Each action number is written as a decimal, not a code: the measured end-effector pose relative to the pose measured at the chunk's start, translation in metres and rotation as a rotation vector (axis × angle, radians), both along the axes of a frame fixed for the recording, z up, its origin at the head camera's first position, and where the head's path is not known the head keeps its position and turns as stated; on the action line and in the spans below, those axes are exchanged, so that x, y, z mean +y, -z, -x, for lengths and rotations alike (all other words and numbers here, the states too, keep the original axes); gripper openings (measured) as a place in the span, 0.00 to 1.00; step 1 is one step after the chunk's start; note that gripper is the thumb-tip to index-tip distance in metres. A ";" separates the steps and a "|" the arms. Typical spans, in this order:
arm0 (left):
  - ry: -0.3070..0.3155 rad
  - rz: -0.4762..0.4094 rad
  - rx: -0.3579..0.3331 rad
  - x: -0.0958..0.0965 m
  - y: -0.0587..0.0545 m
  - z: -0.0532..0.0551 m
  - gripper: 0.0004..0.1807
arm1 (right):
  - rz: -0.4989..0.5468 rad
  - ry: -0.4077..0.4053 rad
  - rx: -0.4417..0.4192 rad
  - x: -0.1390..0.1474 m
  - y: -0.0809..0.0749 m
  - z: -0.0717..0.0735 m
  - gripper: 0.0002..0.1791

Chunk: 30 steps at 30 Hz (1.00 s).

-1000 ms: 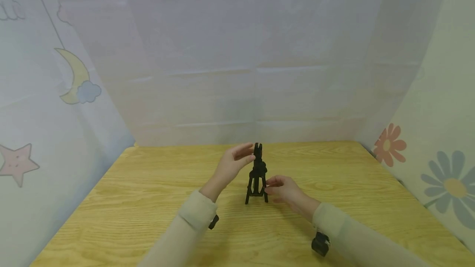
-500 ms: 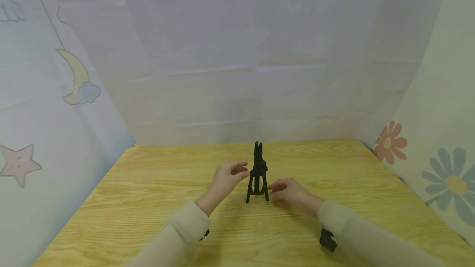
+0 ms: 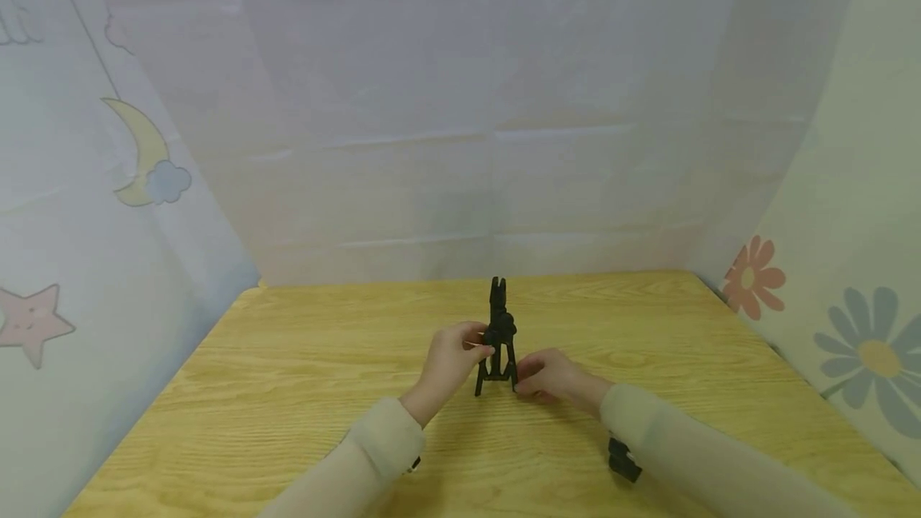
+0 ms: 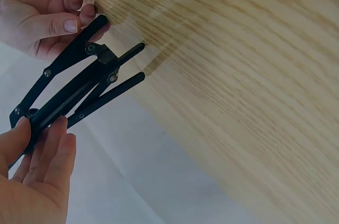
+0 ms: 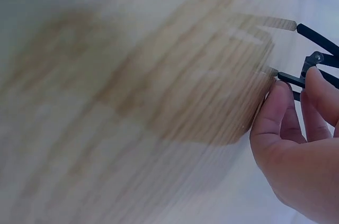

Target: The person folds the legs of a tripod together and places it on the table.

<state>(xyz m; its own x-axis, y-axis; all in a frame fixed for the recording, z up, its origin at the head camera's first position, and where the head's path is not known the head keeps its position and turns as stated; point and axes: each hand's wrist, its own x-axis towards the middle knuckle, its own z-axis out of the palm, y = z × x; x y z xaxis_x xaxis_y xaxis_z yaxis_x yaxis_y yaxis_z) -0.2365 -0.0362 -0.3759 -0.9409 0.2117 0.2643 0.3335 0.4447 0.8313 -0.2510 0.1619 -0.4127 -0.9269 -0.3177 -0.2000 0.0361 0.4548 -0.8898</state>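
A small black tripod [image 3: 501,324] stands upright on the wooden table, its legs spread. My left hand [image 3: 448,360] pinches it from the left, where the legs meet the upper part. In the left wrist view, thumb and fingertips of the left hand [image 4: 39,192] lie on either side of the tripod [image 4: 63,62], whose hinged legs and braces show. Low on the right, my right hand [image 3: 557,374] holds the end of one leg between thumb and fingers. The right wrist view has the right hand [image 5: 302,150] partly covering that leg.
The wooden table [image 3: 288,358] stretches around the tripod. Behind it hangs a pale creased sheet [image 3: 403,102]. Printed sheets with a moon and star [image 3: 36,324] on the left and flowers [image 3: 879,358] on the right border the table.
My left hand came down from the tripod's top, was briefly apart from it, and now pinches it lower. The right hand drew back slightly, then returned to a lower spot on the leg.
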 end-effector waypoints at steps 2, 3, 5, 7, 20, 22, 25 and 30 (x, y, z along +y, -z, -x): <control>-0.008 0.012 0.007 0.000 0.000 0.000 0.17 | -0.014 -0.010 0.018 -0.001 0.001 0.001 0.12; -0.004 0.019 0.018 0.000 -0.001 0.001 0.17 | -0.015 -0.014 0.025 -0.002 0.002 0.002 0.11; 0.009 0.037 0.031 -0.001 -0.001 0.002 0.16 | -0.016 -0.012 0.028 -0.002 0.003 0.004 0.10; 0.031 0.065 0.046 -0.002 -0.001 0.003 0.17 | -0.007 -0.016 0.031 -0.003 0.005 0.006 0.09; 0.157 0.200 0.138 -0.008 -0.004 0.015 0.18 | -0.027 -0.053 0.057 -0.006 0.004 0.008 0.10; 0.172 0.199 0.127 -0.010 -0.004 0.017 0.19 | -0.044 -0.040 0.050 -0.007 0.004 0.009 0.09; 0.201 0.187 0.101 -0.012 -0.004 0.020 0.19 | -0.075 -0.012 0.036 -0.009 0.005 0.010 0.09; 0.229 0.168 0.046 -0.016 -0.003 0.024 0.20 | -0.095 0.003 0.019 -0.011 0.006 0.012 0.07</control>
